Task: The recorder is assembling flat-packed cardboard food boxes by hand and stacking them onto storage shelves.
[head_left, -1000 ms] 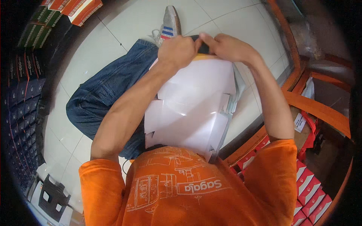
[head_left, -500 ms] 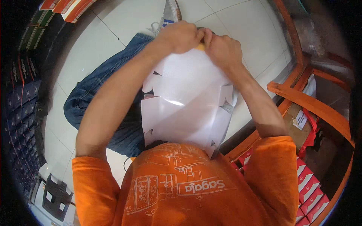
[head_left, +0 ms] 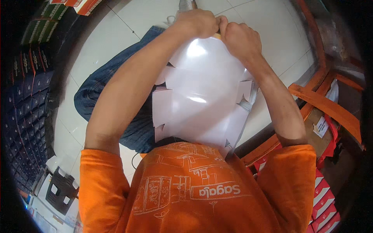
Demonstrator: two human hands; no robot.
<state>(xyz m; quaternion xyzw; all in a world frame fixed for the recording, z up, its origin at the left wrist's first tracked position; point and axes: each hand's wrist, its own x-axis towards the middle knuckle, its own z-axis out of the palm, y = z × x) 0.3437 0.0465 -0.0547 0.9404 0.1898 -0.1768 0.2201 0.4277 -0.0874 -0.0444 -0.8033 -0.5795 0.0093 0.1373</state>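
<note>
A flat white cardboard box blank (head_left: 200,87) with cut side flaps lies across my lap, its glossy face up. More layers show under its right edge. My left hand (head_left: 198,23) is curled over the blank's far edge, knuckles up. Beside it, my right hand (head_left: 243,40) grips the same edge with bent fingers, the two hands almost touching. A narrow yellow-orange strip (head_left: 216,36) shows at the edge between them. The fingertips are hidden under the hands, so what they do there cannot be seen.
Dark blue boxes (head_left: 29,108) are stacked along the left, with green boxes (head_left: 39,31) above them. An orange frame (head_left: 326,106) stands at the right, near a brown carton (head_left: 320,128) and red-and-white boxes (head_left: 322,198). A black plastic part (head_left: 62,192) lies at the lower left.
The whole view has shifted slightly, the scene sitting a little further right and the blank higher. Both hands stay curled at the blank's far edge, with little change in their grip.
</note>
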